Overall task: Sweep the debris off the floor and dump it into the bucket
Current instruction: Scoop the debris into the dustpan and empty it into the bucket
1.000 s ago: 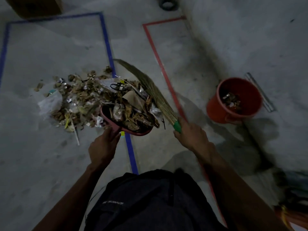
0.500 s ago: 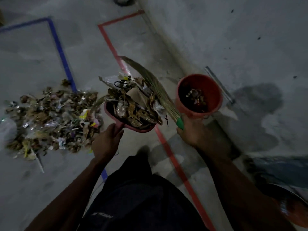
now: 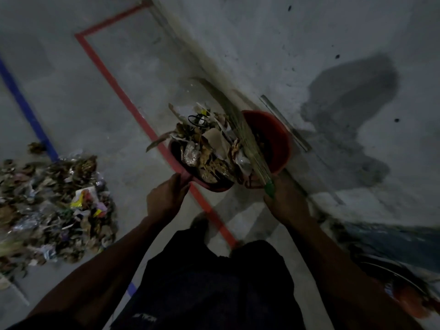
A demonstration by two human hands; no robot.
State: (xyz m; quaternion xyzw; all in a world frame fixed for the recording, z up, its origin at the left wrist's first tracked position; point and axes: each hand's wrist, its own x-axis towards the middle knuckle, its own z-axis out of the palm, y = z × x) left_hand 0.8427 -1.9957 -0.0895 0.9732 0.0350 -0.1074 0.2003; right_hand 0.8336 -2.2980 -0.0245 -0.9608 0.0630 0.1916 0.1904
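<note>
Left hand (image 3: 166,201) grips the loaded dustpan (image 3: 209,184); right hand (image 3: 283,203) grips the broom (image 3: 247,144). Best tip slowly over the bucket's (image 3: 281,139) rim, broom pinning the litter.

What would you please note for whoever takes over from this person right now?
Left hand grips the handle of the loaded dustpan, held beside the red bucket.
Right hand grips the broom, its bristles lying against the load.
Done: one panful scooped; bucket already holds some debris.
Left: tip this load in, then clear the big debris pile by the blue tape.
</note>
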